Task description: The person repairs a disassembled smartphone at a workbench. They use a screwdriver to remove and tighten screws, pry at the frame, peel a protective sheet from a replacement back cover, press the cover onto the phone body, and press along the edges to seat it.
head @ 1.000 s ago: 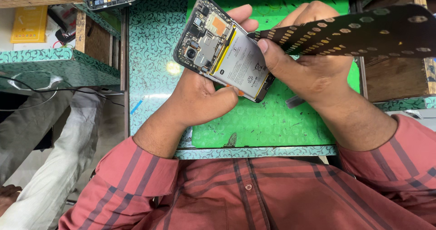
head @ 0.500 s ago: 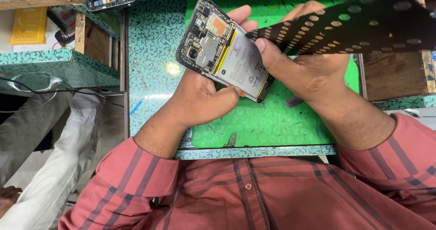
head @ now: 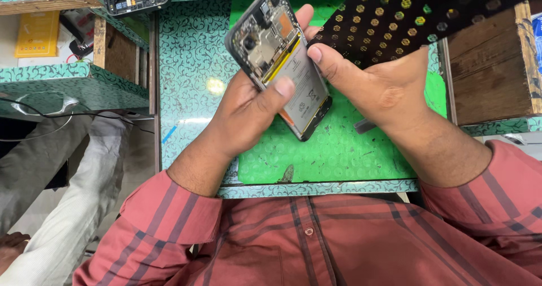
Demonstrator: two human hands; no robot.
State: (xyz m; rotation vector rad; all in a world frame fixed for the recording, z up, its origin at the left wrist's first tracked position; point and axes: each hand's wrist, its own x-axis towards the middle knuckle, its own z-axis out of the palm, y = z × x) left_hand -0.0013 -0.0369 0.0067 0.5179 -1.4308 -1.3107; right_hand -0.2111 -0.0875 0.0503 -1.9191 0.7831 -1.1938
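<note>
Two hands meet above the green mat (head: 350, 150) on the patterned surface (head: 189, 66). The left hand (head: 248, 111) grips an opened phone (head: 279, 60), back cover off, tilted, thumb pressed on its battery. The right hand (head: 378, 83) touches the phone's right edge with its thumb and holds a black dotted sheet (head: 406, 15).

A flat yellow rectangular packet (head: 29, 34) lies on the lower shelf at far left, beside a wooden divider. A white rectangular label with small dark markings (head: 302, 83) covers the battery inside the opened phone held over the bench.
</note>
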